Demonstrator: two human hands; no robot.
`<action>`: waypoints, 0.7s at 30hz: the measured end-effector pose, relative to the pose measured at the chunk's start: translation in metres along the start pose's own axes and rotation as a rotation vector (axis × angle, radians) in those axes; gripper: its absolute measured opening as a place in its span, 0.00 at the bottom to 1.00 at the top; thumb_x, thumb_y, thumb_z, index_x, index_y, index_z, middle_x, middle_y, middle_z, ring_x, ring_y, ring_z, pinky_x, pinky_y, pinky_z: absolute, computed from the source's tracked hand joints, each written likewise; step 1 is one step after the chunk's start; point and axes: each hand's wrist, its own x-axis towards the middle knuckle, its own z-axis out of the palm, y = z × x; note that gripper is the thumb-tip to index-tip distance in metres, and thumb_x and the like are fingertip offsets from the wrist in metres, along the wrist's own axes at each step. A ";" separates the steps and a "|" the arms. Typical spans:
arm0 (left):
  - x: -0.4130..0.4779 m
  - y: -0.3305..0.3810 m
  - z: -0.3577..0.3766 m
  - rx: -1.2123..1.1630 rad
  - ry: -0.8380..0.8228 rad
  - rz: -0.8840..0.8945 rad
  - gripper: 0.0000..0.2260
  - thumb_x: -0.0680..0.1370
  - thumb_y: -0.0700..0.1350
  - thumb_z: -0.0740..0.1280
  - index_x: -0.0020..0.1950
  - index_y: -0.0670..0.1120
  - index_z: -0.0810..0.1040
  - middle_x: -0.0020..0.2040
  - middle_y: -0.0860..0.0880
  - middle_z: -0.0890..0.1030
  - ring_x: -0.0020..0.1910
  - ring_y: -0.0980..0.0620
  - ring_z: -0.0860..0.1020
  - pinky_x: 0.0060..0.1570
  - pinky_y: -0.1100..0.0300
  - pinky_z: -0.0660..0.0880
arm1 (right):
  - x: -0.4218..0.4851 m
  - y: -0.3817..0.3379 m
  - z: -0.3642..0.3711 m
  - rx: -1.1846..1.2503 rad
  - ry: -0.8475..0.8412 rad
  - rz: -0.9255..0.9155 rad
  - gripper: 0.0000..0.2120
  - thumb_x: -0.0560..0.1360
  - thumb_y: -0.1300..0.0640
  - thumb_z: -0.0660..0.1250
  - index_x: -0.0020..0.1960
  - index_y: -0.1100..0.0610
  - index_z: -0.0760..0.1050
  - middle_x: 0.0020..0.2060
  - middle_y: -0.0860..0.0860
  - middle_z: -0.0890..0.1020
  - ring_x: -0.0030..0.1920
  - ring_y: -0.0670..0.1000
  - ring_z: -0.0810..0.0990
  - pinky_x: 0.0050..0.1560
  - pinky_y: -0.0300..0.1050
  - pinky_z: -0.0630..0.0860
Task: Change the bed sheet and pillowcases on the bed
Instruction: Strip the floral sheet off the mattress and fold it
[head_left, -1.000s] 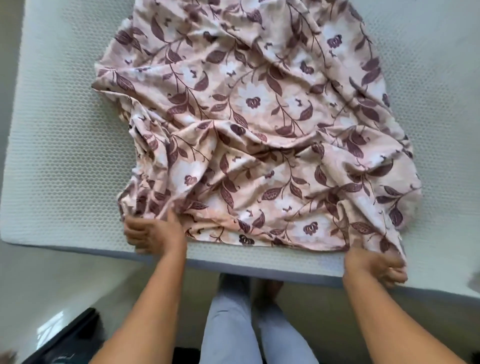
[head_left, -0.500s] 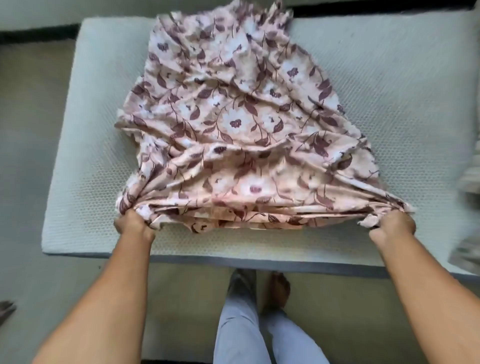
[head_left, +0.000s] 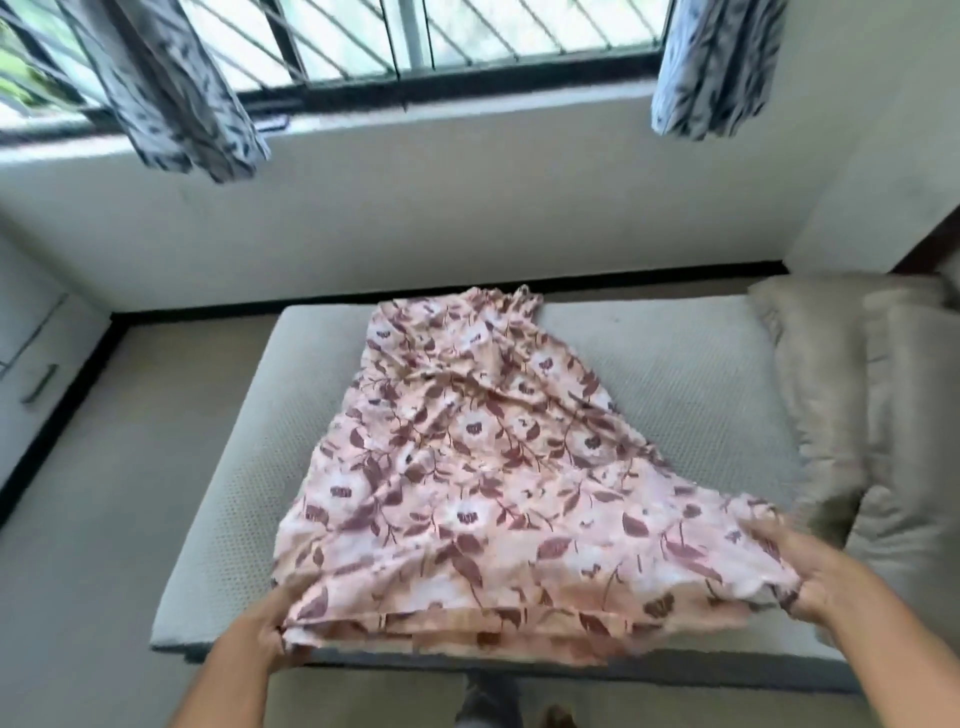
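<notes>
One camera, worn on the head of the person standing close at the mattress's (head_left: 675, 374) near edge, looks forward and down across it toward the barred window (head_left: 415, 41) opposite.

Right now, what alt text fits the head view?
Two hands, left hand and right hand, grip the near edge of a floral sheet lying bunched on a bare mattress. Pillows sit at right, under a barred window.
</notes>
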 end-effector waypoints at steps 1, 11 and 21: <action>0.002 -0.007 -0.005 0.009 0.006 -0.010 0.13 0.77 0.42 0.70 0.56 0.34 0.79 0.39 0.33 0.84 0.33 0.37 0.83 0.28 0.40 0.80 | -0.014 0.005 0.000 -0.072 0.005 0.073 0.33 0.62 0.62 0.83 0.64 0.69 0.77 0.58 0.69 0.82 0.54 0.67 0.84 0.67 0.67 0.72; 0.045 0.091 -0.019 -0.089 0.032 0.224 0.20 0.77 0.44 0.71 0.66 0.37 0.77 0.46 0.37 0.83 0.29 0.43 0.83 0.26 0.48 0.80 | -0.128 -0.065 0.096 0.294 -0.288 -0.461 0.22 0.86 0.47 0.53 0.53 0.61 0.79 0.41 0.58 0.87 0.32 0.53 0.86 0.21 0.44 0.78; 0.043 0.218 -0.002 -0.070 0.369 0.574 0.22 0.73 0.39 0.75 0.65 0.41 0.75 0.51 0.37 0.80 0.39 0.40 0.84 0.38 0.38 0.81 | -0.153 -0.116 0.182 0.380 -0.459 -0.694 0.19 0.86 0.49 0.54 0.58 0.54 0.83 0.68 0.63 0.77 0.67 0.65 0.77 0.67 0.70 0.71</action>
